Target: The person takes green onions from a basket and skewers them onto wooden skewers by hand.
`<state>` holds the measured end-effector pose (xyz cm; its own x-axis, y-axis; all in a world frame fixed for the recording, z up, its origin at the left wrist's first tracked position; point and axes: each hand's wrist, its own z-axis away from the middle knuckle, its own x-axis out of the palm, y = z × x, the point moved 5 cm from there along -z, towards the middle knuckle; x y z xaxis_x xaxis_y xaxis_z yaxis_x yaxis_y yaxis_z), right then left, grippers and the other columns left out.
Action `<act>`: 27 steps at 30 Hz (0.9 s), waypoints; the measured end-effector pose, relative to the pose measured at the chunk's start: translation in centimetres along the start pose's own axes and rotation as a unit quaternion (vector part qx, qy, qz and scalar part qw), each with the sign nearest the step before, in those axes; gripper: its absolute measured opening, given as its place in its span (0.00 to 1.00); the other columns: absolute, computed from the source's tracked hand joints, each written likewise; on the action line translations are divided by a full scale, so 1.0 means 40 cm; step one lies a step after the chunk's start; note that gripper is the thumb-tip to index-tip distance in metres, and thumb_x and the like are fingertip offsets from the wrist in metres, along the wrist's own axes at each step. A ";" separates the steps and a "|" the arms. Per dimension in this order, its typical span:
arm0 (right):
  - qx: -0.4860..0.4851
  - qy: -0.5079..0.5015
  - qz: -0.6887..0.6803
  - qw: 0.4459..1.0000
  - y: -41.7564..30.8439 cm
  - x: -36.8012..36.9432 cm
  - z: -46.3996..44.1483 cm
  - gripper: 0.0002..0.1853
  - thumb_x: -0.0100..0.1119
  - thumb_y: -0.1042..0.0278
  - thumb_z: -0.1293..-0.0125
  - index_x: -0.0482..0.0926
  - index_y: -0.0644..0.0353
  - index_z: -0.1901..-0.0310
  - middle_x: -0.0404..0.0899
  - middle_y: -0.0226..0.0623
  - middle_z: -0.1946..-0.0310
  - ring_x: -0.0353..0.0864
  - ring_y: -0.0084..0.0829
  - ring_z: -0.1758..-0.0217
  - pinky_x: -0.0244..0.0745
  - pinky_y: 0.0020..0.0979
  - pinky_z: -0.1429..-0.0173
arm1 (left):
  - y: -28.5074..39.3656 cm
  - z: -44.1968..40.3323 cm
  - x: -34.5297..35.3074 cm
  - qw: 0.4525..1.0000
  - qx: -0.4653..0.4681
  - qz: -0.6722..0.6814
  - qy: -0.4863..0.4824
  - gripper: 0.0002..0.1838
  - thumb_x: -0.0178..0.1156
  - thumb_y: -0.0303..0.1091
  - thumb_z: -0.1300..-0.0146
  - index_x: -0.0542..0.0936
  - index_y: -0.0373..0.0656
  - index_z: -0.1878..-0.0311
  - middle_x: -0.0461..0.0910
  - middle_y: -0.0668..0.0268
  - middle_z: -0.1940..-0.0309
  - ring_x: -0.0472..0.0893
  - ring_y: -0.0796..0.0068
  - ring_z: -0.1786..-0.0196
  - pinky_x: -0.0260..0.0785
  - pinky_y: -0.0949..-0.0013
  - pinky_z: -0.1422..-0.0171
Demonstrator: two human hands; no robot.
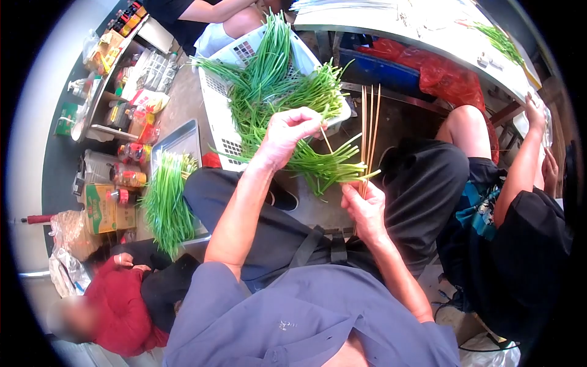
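Note:
My left hand [287, 137] is closed in a pinch over the crate, at the end of a thin stalk or stick that hangs from its fingertips. My right hand [367, 211] is closed around several thin wooden skewers [370, 131] that point upward. Beside its fingertips lie the pale ends of a bunch of green stalks [321, 165]; whether the hand grips them too I cannot tell. Long green stalks [263, 92] fill a white perforated crate [215, 101]. More stalks [170, 202] lie in a bundle over a metal tray [186, 137] to the left.
A person in red [122, 306] is at the lower left, another in black [520, 257] at the right, a third [214, 18] beyond the crate. Shelves with bottles [131, 153] line the left. A white table [422, 30] with stalks stands at the top right, red bags [449, 85] under it.

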<state>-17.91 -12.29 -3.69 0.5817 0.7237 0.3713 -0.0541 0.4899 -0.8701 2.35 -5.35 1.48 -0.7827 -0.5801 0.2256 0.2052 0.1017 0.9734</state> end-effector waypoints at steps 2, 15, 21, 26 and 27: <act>0.003 0.001 -0.001 1.000 0.003 0.000 0.001 0.05 0.60 0.68 0.33 0.81 0.60 0.61 0.75 0.24 0.80 0.67 0.12 0.79 0.57 0.17 0.73 | -0.006 0.009 0.009 0.992 0.000 -0.123 -0.022 0.06 0.63 0.30 0.37 0.83 0.37 0.64 0.82 0.67 0.64 0.78 0.80 0.60 0.69 0.74 0.51; 0.009 0.004 -0.011 1.000 0.007 -0.001 -0.014 0.07 0.60 0.68 0.33 0.81 0.60 0.58 0.75 0.25 0.80 0.64 0.11 0.81 0.56 0.16 0.76 | -0.009 -0.080 -0.103 0.921 0.077 -0.379 0.057 0.06 0.62 0.28 0.41 0.83 0.36 0.64 0.82 0.69 0.68 0.77 0.83 0.65 0.69 0.77 0.58; 0.012 0.009 -0.019 1.000 0.017 -0.009 -0.010 0.08 0.60 0.66 0.33 0.81 0.60 0.58 0.75 0.25 0.80 0.62 0.11 0.82 0.54 0.16 0.77 | -0.075 -0.156 -0.100 0.892 0.074 -0.443 -0.053 0.09 0.62 0.25 0.50 0.83 0.35 0.63 0.81 0.64 0.70 0.79 0.76 0.65 0.71 0.72 0.58; 0.014 0.006 -0.021 1.000 0.022 -0.010 -0.013 0.08 0.59 0.66 0.32 0.81 0.60 0.57 0.74 0.24 0.80 0.61 0.10 0.82 0.53 0.15 0.77 | -0.053 -0.149 -0.070 0.785 0.179 -0.588 -0.084 0.08 0.65 0.28 0.53 0.82 0.38 0.67 0.77 0.61 0.71 0.79 0.63 0.63 0.71 0.65 0.57; 0.013 0.009 -0.017 1.000 0.023 -0.012 -0.014 0.08 0.59 0.66 0.32 0.81 0.60 0.57 0.74 0.24 0.80 0.61 0.10 0.82 0.53 0.15 0.77 | -0.052 -0.146 -0.067 0.784 0.181 -0.588 -0.085 0.08 0.65 0.28 0.53 0.82 0.38 0.67 0.77 0.61 0.71 0.79 0.63 0.63 0.71 0.65 0.57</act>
<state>-17.79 -12.44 -4.84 0.5975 0.6983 0.3941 -0.0551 0.5261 -0.8487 7.43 -8.72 -1.37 -0.3804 -0.3312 -0.8635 -0.8723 -0.1818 0.4539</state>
